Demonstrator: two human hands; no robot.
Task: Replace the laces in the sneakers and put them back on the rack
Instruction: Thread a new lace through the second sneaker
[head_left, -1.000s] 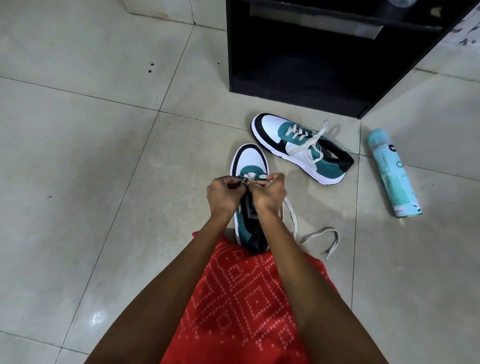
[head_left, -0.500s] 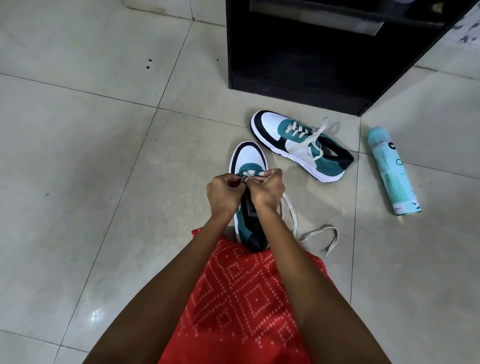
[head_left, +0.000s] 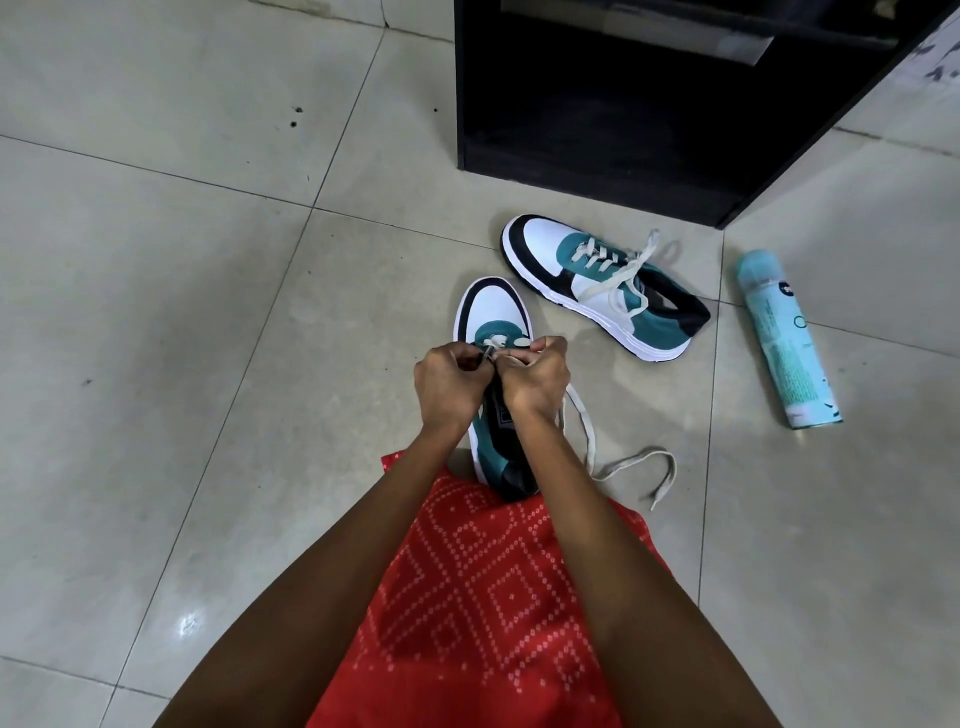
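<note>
Sneaker nearest the person (head_left: 493, 317) stands on its sole on the tiled floor (head_left: 208, 312), white toe with a black rim pointing away. Its heel touches the edge of a red patterned cloth (head_left: 493, 597) that fills the bottom of the view between the two forearms. Both hands meet over the front of its teal lace panel, knuckles almost touching. The left hand (head_left: 449, 387) has its fingers curled in and pinches the dark tip of a white lace (head_left: 631, 462) between thumb and forefinger. The right hand (head_left: 537, 382) is curled too, pinching the same lace just beside that tip, close to the first eyelets. From under the right wrist the rest of the lace runs out to the right, loops across the tile and ends in a loose tip lying flat, well clear of the shoe.

Beyond the hands and a little to the right lies the second sneaker (head_left: 660, 322) — same white, teal and black. It is tipped onto its side with the toe pointing up-left and the pale sole edge facing the person. A threaded lace (head_left: 597, 257) crosses its front in rows, the free ends flopping over the opening.

Further right, apart from both shoes, a pale turquoise spray can (head_left: 787, 343) lies on its side, cap end away.

At the far end stands the black rack (head_left: 623, 104) — its dark lower shelf faces the shoes, and neither sneaker is on it.
</note>
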